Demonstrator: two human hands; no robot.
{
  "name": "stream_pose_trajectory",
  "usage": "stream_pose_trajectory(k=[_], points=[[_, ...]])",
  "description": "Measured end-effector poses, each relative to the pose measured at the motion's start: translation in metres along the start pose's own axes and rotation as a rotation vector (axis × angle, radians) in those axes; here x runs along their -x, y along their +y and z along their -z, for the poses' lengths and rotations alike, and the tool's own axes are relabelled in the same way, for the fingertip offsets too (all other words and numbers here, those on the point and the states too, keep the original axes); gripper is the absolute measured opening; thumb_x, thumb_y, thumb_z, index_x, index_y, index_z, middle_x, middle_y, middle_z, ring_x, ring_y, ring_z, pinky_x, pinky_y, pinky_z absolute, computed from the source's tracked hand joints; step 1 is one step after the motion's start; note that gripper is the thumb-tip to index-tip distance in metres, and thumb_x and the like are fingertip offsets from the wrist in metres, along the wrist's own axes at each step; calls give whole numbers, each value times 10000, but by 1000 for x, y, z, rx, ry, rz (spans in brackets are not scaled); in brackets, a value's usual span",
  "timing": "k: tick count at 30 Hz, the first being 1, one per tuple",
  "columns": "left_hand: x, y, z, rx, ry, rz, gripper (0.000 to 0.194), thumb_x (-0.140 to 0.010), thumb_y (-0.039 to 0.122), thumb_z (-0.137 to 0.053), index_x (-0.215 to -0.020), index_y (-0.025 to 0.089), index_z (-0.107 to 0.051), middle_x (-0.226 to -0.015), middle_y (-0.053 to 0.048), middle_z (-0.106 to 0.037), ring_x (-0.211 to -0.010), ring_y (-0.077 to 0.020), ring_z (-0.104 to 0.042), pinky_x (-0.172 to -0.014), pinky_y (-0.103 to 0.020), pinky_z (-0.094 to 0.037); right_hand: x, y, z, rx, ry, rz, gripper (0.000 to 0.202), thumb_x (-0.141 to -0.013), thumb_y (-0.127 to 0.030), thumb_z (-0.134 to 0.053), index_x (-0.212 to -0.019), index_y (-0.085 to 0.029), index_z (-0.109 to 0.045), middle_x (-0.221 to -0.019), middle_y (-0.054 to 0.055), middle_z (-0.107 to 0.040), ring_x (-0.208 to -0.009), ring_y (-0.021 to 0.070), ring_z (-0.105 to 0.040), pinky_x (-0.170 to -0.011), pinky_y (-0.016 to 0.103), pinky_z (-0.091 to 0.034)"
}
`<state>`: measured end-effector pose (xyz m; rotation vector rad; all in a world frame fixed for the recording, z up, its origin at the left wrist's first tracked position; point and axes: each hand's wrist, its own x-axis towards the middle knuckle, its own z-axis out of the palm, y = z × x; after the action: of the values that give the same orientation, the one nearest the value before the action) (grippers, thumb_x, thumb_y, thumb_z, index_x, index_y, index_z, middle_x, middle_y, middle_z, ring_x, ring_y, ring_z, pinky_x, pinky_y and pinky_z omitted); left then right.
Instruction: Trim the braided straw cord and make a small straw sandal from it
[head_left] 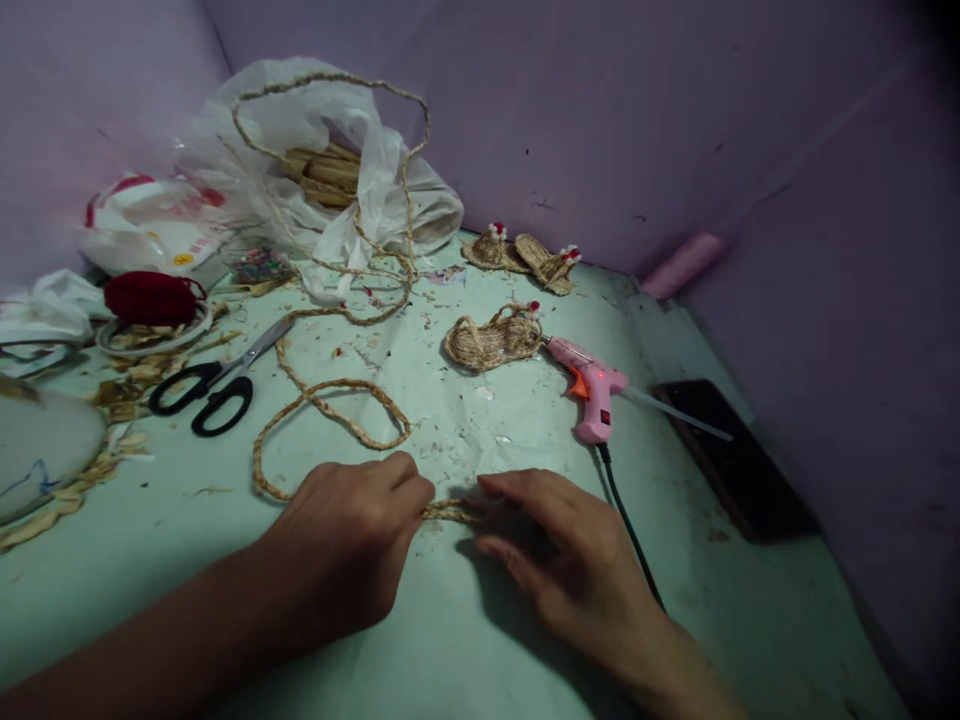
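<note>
My left hand [360, 530] is closed on a braided straw cord [332, 385], near a doubled end that sticks out to the right of the fist. From that fist the cord loops back over the table and up onto a white plastic bag. Close to the doubled end, my right hand [559, 550] has its thumb and fingers apart; whether a fingertip touches the cord is unclear. Beyond the hands lies a small woven straw slipper [491, 342] with red and white beads. The nozzle of a pink glue gun [592, 385] points at it.
Scissors [217, 385] with black handles lie at left, near dark red yarn [154, 298]. The plastic bag [262, 100] holds straw at the back. Two more beaded slippers [544, 262] rest by the wall. A black phone-like slab [739, 460] is at right. The glue gun's cable [626, 520] passes behind my right hand.
</note>
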<state>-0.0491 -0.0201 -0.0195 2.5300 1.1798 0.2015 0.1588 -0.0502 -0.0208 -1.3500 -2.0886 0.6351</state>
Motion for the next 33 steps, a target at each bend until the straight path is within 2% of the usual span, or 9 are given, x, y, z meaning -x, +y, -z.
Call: stream_pose_trajectory(k=[3,8,13,19,22,24,26,30,33], points=[[-1,1,3,2,-57,40,157,-790,227,-429,-886,198,-551,-808,-40,-560,-701,-167,-532,-573,-287,-362,0,2,-9,9,-6,5,340,-762,-191,-570,-1095,-198,-503,-893,54,-660,-781,178,-593,-659,326,-477],[-4,1,1,10,-17,29,149,-795,211,-428,-845,199,-568,-797,-36,-560,-666,-142,-525,-557,-271,-350,0,3,-11,7,-21,-56,342,-773,-181,-538,-1110,-208,-491,-879,49,-657,-757,172,-595,-651,320,-476],[-6,-4,-2,9,-15,-63,181,-799,184,-409,-760,190,-585,-749,-25,-542,-598,-118,-500,-513,-261,-322,-1,-1,-9,9,-33,-118,258,-772,-198,-525,-1030,-207,-524,-850,58,-656,-723,172,-597,-631,312,-475],[-7,-6,1,-34,-81,-98,166,-766,142,-418,-756,194,-574,-737,-16,-525,-602,-130,-505,-511,-273,-287,-3,-6,-8,111,-66,-70,168,-772,-157,-475,-929,-196,-520,-770,48,-644,-681,167,-582,-570,282,-450],[-7,-5,1,-60,-96,-116,159,-761,136,-415,-744,191,-563,-734,-14,-523,-590,-129,-496,-509,-280,-266,-2,-5,0,165,-87,-49,313,-744,-141,-479,-1052,-199,-486,-823,51,-640,-701,175,-582,-590,298,-454],[-7,-4,1,-69,-73,-133,154,-757,135,-420,-753,188,-564,-726,-15,-525,-580,-126,-489,-509,-284,-260,-1,-4,9,180,-100,-64,502,-707,-123,-489,-1193,-221,-410,-943,67,-624,-765,190,-583,-619,313,-459],[-7,-4,0,-71,-38,-142,156,-761,137,-420,-769,186,-568,-721,-18,-528,-580,-124,-490,-513,-285,-262,1,-4,18,162,-107,-98,597,-683,-129,-514,-1248,-249,-367,-1054,75,-586,-814,198,-574,-638,316,-462],[-8,-5,-2,-83,17,-156,161,-770,143,-412,-770,182,-568,-712,-20,-530,-579,-118,-491,-508,-277,-266,3,-8,15,70,13,-54,532,-718,-166,-544,-1220,-250,-388,-996,52,-602,-806,176,-559,-665,299,-459],[-8,-3,-3,-72,30,-162,148,-771,148,-413,-732,179,-552,-703,-19,-523,-573,-122,-489,-500,-274,-272,1,-9,-1,128,-27,20,497,-730,-144,-521,-1206,-214,-397,-917,54,-627,-801,189,-556,-636,299,-444]])
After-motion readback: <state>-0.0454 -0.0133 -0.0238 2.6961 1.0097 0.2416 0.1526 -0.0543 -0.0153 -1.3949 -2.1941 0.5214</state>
